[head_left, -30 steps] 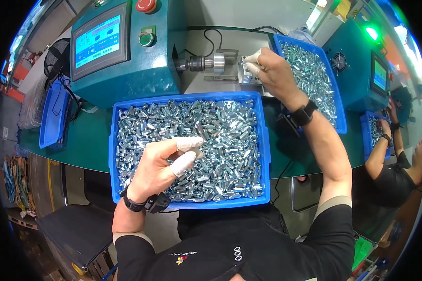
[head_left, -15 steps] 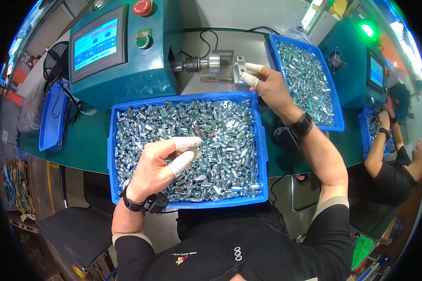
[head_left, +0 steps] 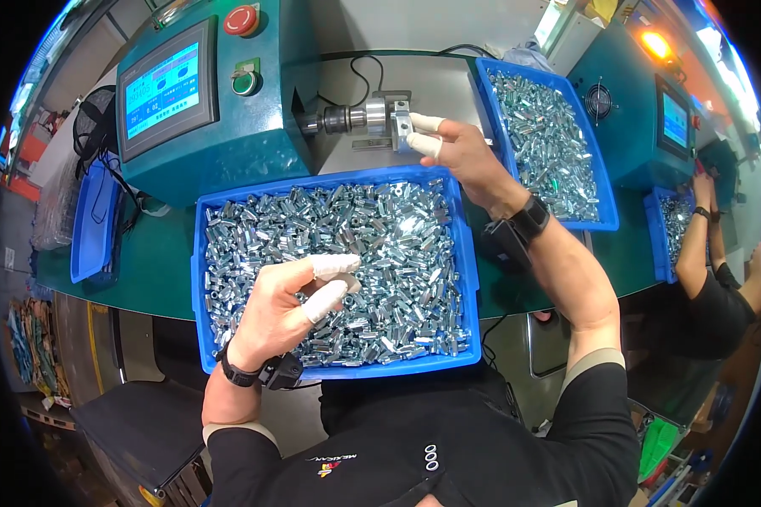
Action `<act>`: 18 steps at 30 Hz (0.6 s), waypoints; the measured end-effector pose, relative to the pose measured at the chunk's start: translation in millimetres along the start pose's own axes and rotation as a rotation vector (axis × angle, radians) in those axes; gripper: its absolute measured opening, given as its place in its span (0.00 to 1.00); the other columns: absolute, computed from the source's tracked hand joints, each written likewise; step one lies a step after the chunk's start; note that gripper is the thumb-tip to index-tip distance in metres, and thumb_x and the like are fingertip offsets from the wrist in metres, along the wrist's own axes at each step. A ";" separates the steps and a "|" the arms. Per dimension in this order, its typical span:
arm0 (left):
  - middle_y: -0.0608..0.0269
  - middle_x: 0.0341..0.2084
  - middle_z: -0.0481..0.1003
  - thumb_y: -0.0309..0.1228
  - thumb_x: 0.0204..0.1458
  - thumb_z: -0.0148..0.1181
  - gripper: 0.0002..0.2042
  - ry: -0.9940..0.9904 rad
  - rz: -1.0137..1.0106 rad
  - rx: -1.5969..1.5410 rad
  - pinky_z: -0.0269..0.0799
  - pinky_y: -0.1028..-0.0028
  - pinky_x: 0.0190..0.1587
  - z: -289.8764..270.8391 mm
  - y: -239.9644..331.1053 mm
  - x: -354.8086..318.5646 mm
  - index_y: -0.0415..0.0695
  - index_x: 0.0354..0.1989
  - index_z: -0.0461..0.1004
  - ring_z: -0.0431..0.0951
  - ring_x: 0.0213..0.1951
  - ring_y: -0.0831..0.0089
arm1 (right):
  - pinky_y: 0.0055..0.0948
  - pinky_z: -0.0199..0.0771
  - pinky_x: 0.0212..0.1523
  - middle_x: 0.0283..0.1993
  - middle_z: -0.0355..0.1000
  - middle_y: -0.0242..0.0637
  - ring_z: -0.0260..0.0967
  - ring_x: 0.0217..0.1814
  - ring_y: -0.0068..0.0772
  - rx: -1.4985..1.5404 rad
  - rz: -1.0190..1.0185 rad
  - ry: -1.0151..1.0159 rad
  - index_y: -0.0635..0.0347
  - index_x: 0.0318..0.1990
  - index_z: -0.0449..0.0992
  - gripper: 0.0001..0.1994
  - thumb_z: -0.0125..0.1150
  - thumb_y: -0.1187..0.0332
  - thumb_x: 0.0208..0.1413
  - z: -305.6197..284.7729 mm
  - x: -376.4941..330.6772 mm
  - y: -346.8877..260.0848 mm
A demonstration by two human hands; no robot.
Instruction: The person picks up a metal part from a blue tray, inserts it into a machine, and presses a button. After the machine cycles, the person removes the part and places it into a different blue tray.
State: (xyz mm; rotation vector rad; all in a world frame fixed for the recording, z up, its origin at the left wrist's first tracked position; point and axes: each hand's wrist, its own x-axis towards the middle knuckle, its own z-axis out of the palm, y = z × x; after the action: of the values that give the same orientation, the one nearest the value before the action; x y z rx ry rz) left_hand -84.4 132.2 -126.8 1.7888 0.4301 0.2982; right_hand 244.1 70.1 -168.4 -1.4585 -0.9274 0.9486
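At the machine's chuck (head_left: 372, 117), your right hand (head_left: 457, 152) pinches a small metal part (head_left: 403, 127) against the spindle: seat it square. Left hand (head_left: 283, 308), fingers pinched closed on another part, hovers over the near blue bin (head_left: 201, 279) on the table (head_left: 156, 262).

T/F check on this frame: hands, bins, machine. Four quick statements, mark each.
1. The right hand is at the machine's chuck. True.
2. The left hand rests on the touchscreen. False: it hovers over the front blue bin of small metal parts.
3. The machine's round top button is green. False: it is red.
4. A second blue bin of parts sits to the right. True.
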 end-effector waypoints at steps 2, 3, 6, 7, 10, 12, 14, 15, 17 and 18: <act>0.53 0.39 0.85 0.21 0.62 0.58 0.15 -0.005 -0.003 0.007 0.82 0.73 0.40 -0.7 -0.5 1.2 0.36 0.56 0.79 0.85 0.38 0.72 | 0.21 0.73 0.49 0.60 0.77 0.32 0.71 0.53 0.18 -0.047 0.021 -0.012 0.64 0.66 0.74 0.25 0.65 0.62 0.66 3.6 2.4 -3.9; 0.53 0.39 0.85 0.21 0.62 0.58 0.15 -0.004 -0.007 0.005 0.82 0.73 0.40 -0.7 -1.2 1.0 0.36 0.56 0.79 0.85 0.38 0.72 | 0.22 0.73 0.49 0.60 0.77 0.31 0.71 0.53 0.18 -0.070 0.032 -0.018 0.64 0.66 0.74 0.25 0.65 0.62 0.66 5.1 3.6 -5.7; 0.53 0.39 0.85 0.21 0.62 0.58 0.15 -0.008 -0.011 0.010 0.82 0.73 0.39 -0.7 0.5 -0.1 0.36 0.56 0.79 0.85 0.38 0.72 | 0.22 0.73 0.49 0.60 0.77 0.32 0.71 0.52 0.18 -0.094 0.032 -0.038 0.64 0.66 0.74 0.24 0.65 0.62 0.66 5.7 4.9 -9.8; 0.53 0.39 0.85 0.21 0.62 0.58 0.15 -0.007 -0.011 0.002 0.82 0.73 0.39 0.3 0.8 -0.7 0.36 0.56 0.79 0.85 0.38 0.72 | 0.22 0.73 0.49 0.60 0.77 0.32 0.71 0.52 0.18 -0.107 0.033 -0.047 0.63 0.66 0.74 0.24 0.65 0.63 0.66 4.3 4.8 -10.1; 0.53 0.39 0.85 0.21 0.62 0.57 0.15 -0.014 -0.007 -0.005 0.82 0.73 0.39 2.1 2.2 -1.0 0.36 0.56 0.79 0.85 0.38 0.72 | 0.22 0.73 0.50 0.61 0.77 0.31 0.71 0.53 0.19 -0.052 0.026 -0.062 0.62 0.66 0.74 0.23 0.64 0.64 0.66 -2.6 5.9 -4.0; 0.53 0.39 0.85 0.21 0.62 0.57 0.15 0.001 -0.016 -0.010 0.82 0.73 0.39 2.5 2.3 -0.6 0.36 0.56 0.79 0.85 0.37 0.72 | 0.23 0.73 0.50 0.61 0.77 0.31 0.71 0.53 0.19 -0.021 0.018 -0.068 0.61 0.67 0.74 0.23 0.64 0.64 0.67 -5.2 6.3 -1.5; 0.53 0.39 0.85 0.20 0.62 0.57 0.15 0.006 -0.018 -0.005 0.82 0.73 0.39 2.4 2.1 -0.5 0.36 0.55 0.79 0.85 0.37 0.72 | 0.24 0.73 0.51 0.61 0.77 0.32 0.72 0.55 0.21 0.025 0.006 -0.079 0.61 0.67 0.74 0.23 0.63 0.66 0.67 -4.8 5.7 -0.7; 0.53 0.39 0.85 0.20 0.62 0.57 0.14 0.011 -0.020 -0.013 0.82 0.73 0.39 2.2 1.5 -0.1 0.36 0.55 0.79 0.85 0.36 0.72 | 0.24 0.74 0.52 0.61 0.77 0.32 0.72 0.56 0.21 0.048 0.000 -0.085 0.60 0.67 0.74 0.22 0.63 0.67 0.67 -4.7 5.5 -0.1; 0.53 0.39 0.85 0.20 0.62 0.57 0.14 0.022 -0.023 -0.029 0.82 0.73 0.39 1.6 0.4 0.4 0.36 0.55 0.79 0.85 0.36 0.73 | 0.25 0.74 0.52 0.61 0.77 0.32 0.73 0.57 0.22 0.060 -0.013 -0.076 0.60 0.67 0.74 0.22 0.63 0.68 0.67 -4.4 5.8 4.6; 0.53 0.39 0.85 0.20 0.62 0.57 0.14 0.019 -0.018 -0.024 0.82 0.73 0.39 1.5 0.1 0.4 0.36 0.55 0.79 0.85 0.36 0.73 | 0.25 0.74 0.52 0.62 0.77 0.33 0.73 0.58 0.22 0.068 -0.018 -0.071 0.60 0.66 0.74 0.22 0.63 0.68 0.66 -3.5 5.6 6.3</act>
State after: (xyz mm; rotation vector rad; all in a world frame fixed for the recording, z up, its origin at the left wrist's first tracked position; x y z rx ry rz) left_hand -83.4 131.0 -127.1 1.7590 0.4539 0.3072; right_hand 249.7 73.5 -174.8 -1.3645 -0.9491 1.0152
